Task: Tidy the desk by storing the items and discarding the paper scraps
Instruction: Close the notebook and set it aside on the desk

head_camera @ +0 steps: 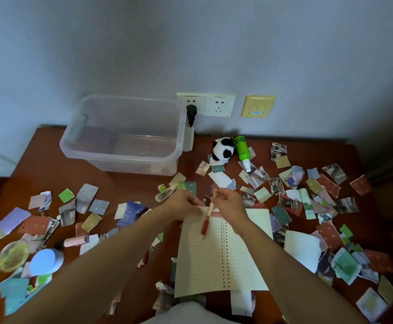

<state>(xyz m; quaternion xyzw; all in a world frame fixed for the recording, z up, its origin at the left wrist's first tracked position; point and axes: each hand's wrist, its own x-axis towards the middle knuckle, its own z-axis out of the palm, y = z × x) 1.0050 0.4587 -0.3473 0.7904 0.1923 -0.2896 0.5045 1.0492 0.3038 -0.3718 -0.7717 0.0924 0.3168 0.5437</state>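
Head: left hand (183,204) blurred; right hand (229,201) grips pen (206,225).

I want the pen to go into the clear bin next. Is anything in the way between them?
Nothing blocks a lifted path. The right hand holds the pen over the notebook; the bin stands open-topped to the far left. Only the left hand and a hair clip on the desk lie in that direction.
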